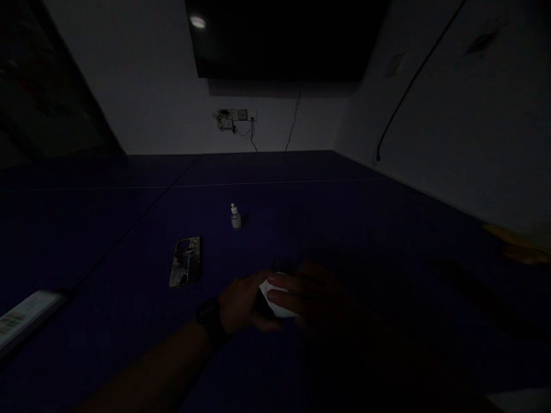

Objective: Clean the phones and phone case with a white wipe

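At six o'clock on dark blue tabletop [344,223], gripped white object [278,310] with curled left hand [241,303], wearing dark watch [209,310] on wrist. Laid right hand [316,292] across same object with bent fingers; couldn't tell in gloom whether also gripping. From white object, saw dropper bottle [236,221] upright at eleven o'clock, patterned phone [186,261] at ten, long white item [32,312] at nine, cut off by view's edge.

The phone case [186,262] lies left of the hands [239,302] — dropper bottle [236,220] behind both.
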